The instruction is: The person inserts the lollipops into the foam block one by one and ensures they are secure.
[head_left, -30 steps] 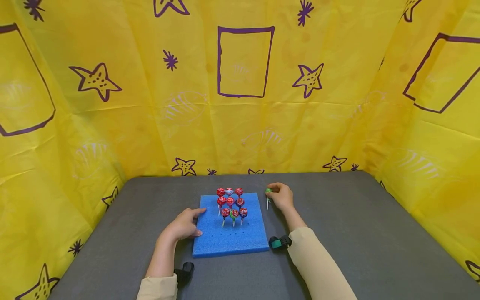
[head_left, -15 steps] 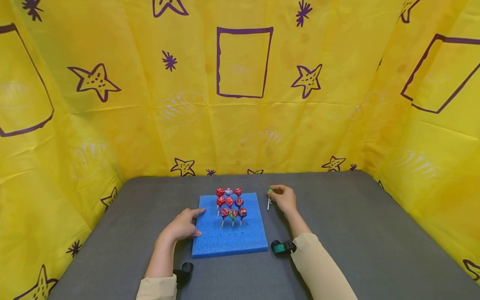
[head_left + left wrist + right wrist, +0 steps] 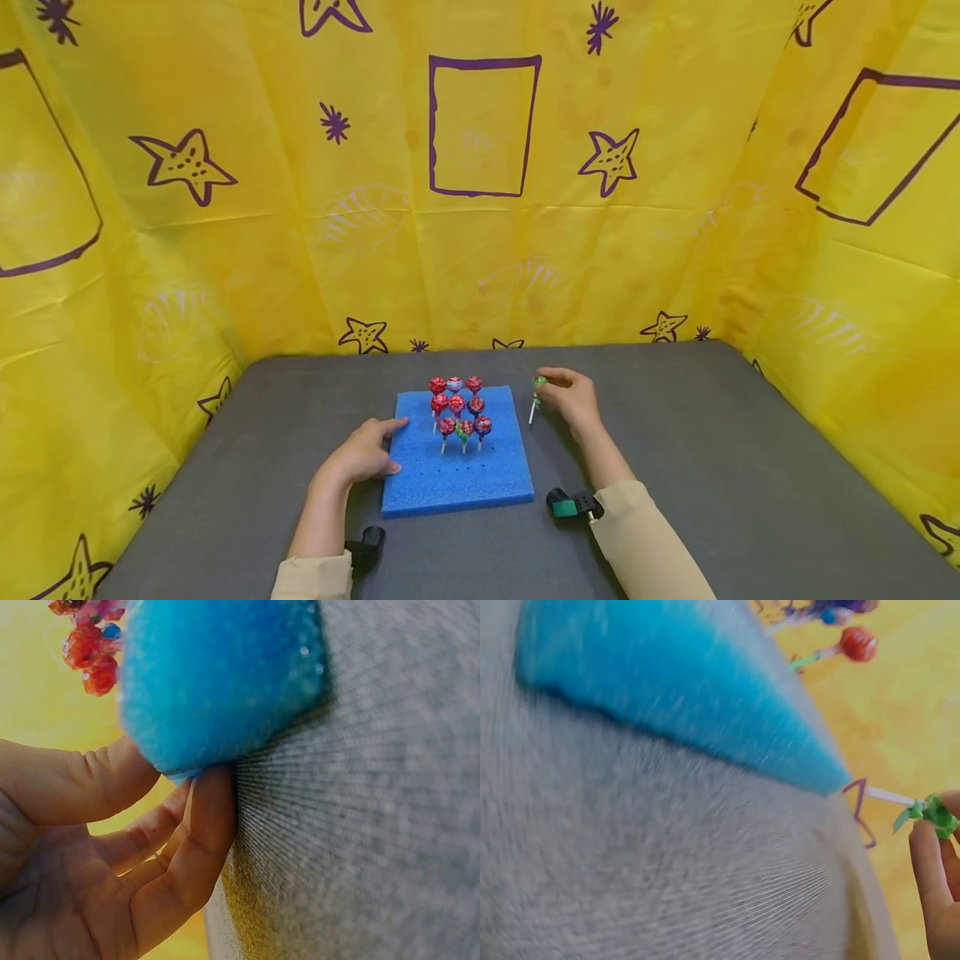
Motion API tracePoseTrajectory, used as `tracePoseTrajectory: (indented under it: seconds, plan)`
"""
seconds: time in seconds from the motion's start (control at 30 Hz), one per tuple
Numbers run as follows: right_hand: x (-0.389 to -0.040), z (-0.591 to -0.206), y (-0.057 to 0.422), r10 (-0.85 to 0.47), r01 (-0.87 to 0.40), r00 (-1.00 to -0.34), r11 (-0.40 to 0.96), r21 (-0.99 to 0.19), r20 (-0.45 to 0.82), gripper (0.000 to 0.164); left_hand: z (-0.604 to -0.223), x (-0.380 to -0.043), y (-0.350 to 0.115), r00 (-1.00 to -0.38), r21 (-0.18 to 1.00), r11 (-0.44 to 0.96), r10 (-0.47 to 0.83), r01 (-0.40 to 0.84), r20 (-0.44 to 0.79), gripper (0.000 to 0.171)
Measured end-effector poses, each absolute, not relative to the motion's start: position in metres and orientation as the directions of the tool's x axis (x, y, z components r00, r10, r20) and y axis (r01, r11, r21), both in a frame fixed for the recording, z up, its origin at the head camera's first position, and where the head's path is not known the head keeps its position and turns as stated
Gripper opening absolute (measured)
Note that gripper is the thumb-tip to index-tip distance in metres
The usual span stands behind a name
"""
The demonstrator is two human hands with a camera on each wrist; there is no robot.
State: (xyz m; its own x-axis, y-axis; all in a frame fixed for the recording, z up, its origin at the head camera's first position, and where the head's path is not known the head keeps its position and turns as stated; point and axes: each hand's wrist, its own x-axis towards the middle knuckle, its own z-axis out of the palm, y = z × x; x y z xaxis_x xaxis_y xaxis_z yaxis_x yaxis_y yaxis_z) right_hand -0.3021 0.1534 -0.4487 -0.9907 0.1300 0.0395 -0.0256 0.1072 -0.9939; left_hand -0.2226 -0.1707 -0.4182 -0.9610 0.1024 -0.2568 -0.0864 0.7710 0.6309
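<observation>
A blue foam board lies on the table, with several wrapped lollipops standing upright in it in rows, mostly red, one with a green wrapper. My left hand holds the board's left edge; in the left wrist view its thumb and curled fingers meet the foam's side. To the right of the board, my right hand pinches a green-wrapped lollipop by its head, its white stick pointing down. That green lollipop also shows in the right wrist view, between thumb and fingers.
Several small holes dot the near part of the board. The grey table stretches to both sides. A yellow patterned curtain closes off the back and sides. A black wrist camera sits at the right sleeve.
My right hand has shifted slightly right with the green lollipop, and the lollipop's stick has tilted, its lower end now toward the left. The left hand keeps its place on the board.
</observation>
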Motion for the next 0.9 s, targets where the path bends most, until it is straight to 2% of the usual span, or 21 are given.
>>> tracePoseTrajectory:
  seconds: [0.43,0.9]
  plan:
    - [-0.275,-0.418,0.145,0.066,-0.033,-0.997,0.079,-0.996,0.039,0.033,-0.419,-0.221,-0.171,-0.965,0.62,0.781,0.103,-0.074,-0.243,0.068]
    - [-0.265,-0.414,0.138,0.015,-0.07,-0.997,0.085,-0.994,0.071,0.033,-0.418,-0.221,-0.171,-0.96,0.632,0.769,0.095,-0.097,-0.263,0.069]
